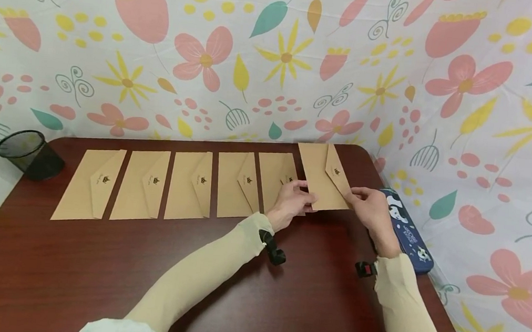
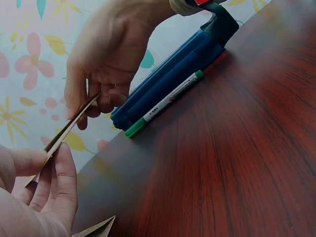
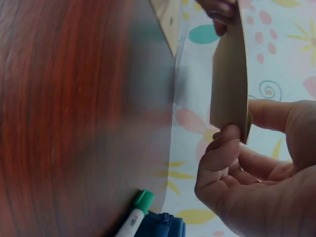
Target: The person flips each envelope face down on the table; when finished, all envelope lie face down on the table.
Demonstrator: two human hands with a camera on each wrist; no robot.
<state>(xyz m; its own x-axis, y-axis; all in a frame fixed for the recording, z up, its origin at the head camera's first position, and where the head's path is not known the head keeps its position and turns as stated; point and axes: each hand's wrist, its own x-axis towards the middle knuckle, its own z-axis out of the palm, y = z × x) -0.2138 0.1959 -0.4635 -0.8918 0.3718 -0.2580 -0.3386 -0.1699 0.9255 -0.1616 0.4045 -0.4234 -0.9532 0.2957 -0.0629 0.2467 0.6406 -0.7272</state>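
Observation:
A kraft-brown envelope [image 1: 315, 170] with a pointed flap and a small crown print is raised above the table's right end. My left hand [image 1: 289, 202] pinches its lower left corner between thumb and fingers. At its lower right edge, my right hand [image 1: 371, 209] grips it, the thumb on one face and fingertips on the other, as the right wrist view shows. Seen edge-on in the left wrist view, the envelope [image 2: 74, 121] spans both hands. A similar envelope [image 1: 275, 169] lies on the table just left of it, partly hidden by my left hand.
Several matching envelopes [image 1: 190, 183] lie in a row along the back of the brown table [image 1: 236, 290]. A black mesh pen holder [image 1: 34, 156] stands at the back left. By the right edge are a navy pencil case [image 1: 409, 239] and a green-capped marker [image 2: 165, 103]. Patterned cloth [image 1: 204, 60] hangs behind.

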